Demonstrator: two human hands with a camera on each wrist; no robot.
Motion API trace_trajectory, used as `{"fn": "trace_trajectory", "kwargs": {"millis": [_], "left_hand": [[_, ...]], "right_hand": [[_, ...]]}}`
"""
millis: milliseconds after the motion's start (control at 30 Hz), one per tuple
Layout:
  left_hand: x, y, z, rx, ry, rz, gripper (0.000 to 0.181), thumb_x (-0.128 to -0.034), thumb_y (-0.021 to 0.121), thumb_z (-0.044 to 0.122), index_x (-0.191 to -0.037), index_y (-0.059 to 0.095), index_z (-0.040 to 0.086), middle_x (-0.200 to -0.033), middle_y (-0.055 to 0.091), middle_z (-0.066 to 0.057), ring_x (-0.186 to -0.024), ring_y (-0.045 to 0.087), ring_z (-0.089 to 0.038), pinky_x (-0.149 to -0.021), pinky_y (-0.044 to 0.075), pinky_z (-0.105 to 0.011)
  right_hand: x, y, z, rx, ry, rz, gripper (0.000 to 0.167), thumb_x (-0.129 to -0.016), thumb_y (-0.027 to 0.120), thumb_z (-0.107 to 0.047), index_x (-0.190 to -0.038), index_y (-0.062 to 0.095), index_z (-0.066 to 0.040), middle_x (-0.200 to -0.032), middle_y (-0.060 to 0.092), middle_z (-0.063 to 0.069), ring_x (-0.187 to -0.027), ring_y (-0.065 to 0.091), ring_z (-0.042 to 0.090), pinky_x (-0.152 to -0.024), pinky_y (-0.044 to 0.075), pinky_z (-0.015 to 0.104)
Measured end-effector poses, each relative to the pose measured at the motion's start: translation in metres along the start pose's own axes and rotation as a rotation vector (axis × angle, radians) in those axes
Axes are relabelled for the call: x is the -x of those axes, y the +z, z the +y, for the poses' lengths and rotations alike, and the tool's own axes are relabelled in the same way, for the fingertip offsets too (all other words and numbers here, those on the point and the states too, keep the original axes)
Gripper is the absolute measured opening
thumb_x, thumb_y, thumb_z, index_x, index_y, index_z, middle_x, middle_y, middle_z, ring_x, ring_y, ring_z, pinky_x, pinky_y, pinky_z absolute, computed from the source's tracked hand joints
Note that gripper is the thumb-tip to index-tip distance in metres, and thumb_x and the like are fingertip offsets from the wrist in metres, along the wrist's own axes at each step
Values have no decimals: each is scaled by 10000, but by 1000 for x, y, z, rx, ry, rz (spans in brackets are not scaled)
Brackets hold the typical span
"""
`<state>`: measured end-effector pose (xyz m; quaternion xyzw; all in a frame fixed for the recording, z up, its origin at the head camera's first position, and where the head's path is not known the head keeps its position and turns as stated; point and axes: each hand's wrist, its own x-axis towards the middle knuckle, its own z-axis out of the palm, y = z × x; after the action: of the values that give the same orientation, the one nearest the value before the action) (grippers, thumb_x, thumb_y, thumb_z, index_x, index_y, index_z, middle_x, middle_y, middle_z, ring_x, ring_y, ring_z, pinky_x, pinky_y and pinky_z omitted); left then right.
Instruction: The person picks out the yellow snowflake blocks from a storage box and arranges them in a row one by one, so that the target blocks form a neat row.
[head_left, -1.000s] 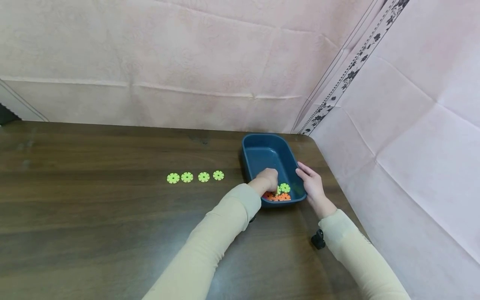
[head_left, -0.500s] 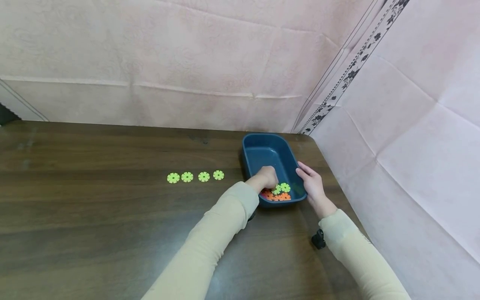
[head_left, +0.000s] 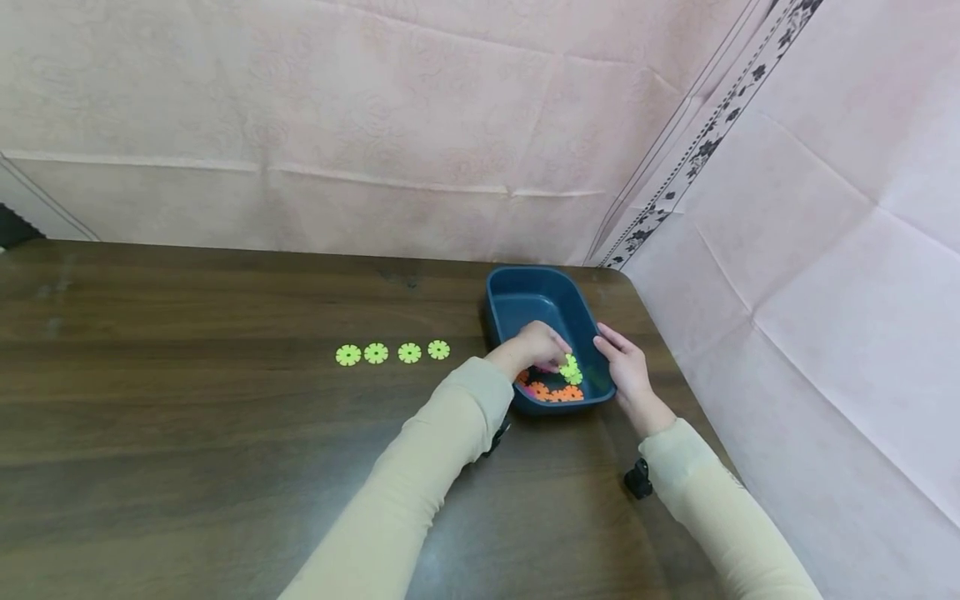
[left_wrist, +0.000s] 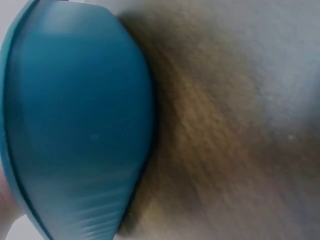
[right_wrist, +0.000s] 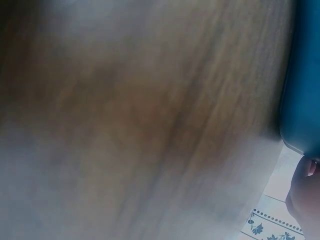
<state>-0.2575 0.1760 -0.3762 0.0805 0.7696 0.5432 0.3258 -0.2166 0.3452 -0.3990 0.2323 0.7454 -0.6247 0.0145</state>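
In the head view my left hand (head_left: 540, 344) reaches down into a blue plastic tray (head_left: 525, 283). Its fingertips pinch a light green flower-shaped disc (head_left: 568, 363), partly overlapping another green one (head_left: 576, 377). Below the hand, several orange flower-shaped discs (head_left: 566, 393) lie along the near wall, with a bit of pink among them. My right hand (head_left: 632, 375) holds the tray's right rim, thumb at the edge. The left wrist view shows mostly the tray's outer wall (left_wrist: 80, 115); in the right wrist view part of a hand (right_wrist: 306, 192) meets the tray's edge.
A row of several light green flower discs (head_left: 409, 353) lies on the brown wooden table (head_left: 225, 433), left of the tray. Pale cloth (head_left: 375, 125) hangs behind the table, and another sheet stands along the right edge.
My left hand has shifted slightly right and up inside the tray, turning so its fingers show. The green disc at its fingertips has moved toward the other green one. The right hand stays put.
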Motion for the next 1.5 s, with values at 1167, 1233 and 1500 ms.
{"fn": "trace_trajectory", "kwargs": {"millis": [1167, 1233, 1500], "left_hand": [[42, -106, 32, 257, 107, -38, 321, -891, 602, 31, -1209, 589, -2, -1184, 601, -163, -902, 610, -165, -979, 489, -331], [45, -114, 32, 267, 106, -21, 333, -892, 596, 21, -1223, 579, -9, -1190, 595, -167, -900, 602, -162, -982, 486, -330], [56, -146, 17, 324, 95, 17, 394, -893, 550, -46, -1284, 503, -61, -1132, 548, -128, -854, 578, -133, -1012, 462, -332]], "right_hand": [[3, 0, -3, 40, 0, -19, 524, -959, 508, -330, -1444, 361, -193, -1550, 251, 5, -1426, 237, 192, -1175, 225, 401], [4, 0, -3, 43, -4, -20, 528, -960, 505, -333, -1446, 356, -188, -1552, 247, 9, -1428, 232, 195, -1177, 218, 406], [4, 0, -2, 55, -1, -15, 520, -964, 501, -322, -1446, 359, -189, -1550, 254, 10, -1422, 247, 203, -1173, 228, 413]]}}
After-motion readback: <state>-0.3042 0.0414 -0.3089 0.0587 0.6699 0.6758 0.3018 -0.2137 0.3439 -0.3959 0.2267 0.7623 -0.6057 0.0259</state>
